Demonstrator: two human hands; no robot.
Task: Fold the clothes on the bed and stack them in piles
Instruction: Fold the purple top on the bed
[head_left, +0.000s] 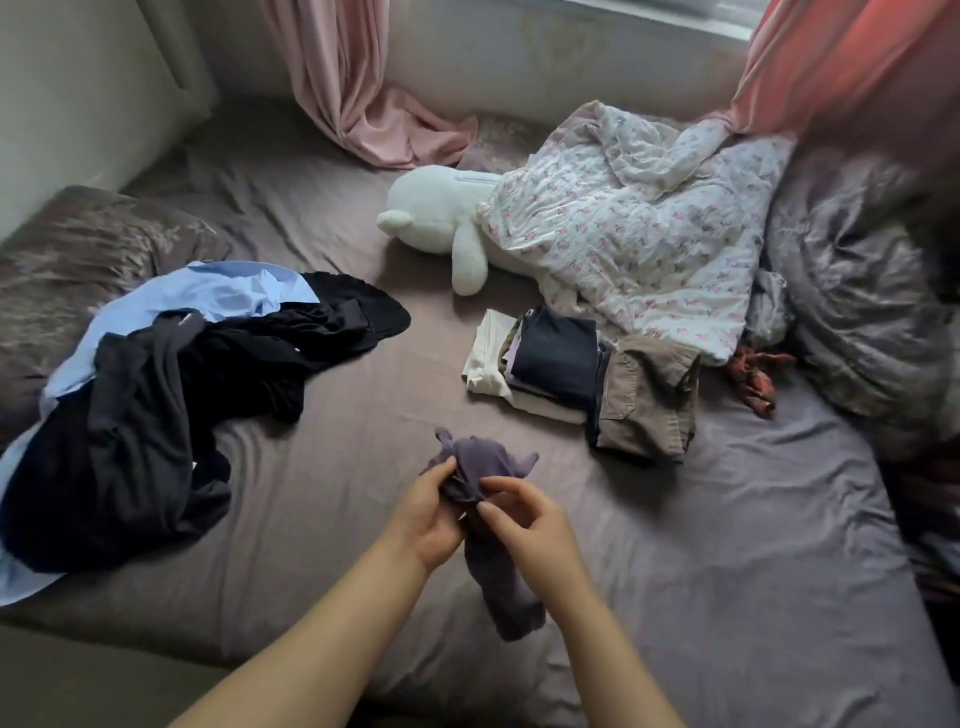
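A small purple-grey garment (483, 467) hangs bunched between both hands above the bed's front middle. My left hand (428, 512) grips its upper left part with curled fingers. My right hand (524, 525) pinches the cloth from the right, thumb on top. The garment's lower end (511, 603) dangles below my wrists. An unfolded heap of black and dark grey clothes (156, 410) lies on a light blue shirt (223, 291) at the left. Folded piles sit at centre right: cream items (485, 358), a navy piece (563, 358) on top, and brown trousers (647, 402).
The bed (727, 571) has a mauve sheet. A white plush toy (447, 223) and a floral blanket (634, 234) lie at the back. A grey duvet (862, 291) is bunched at the right, a pillow (78, 244) at the left. Pink curtains (353, 93) hang behind.
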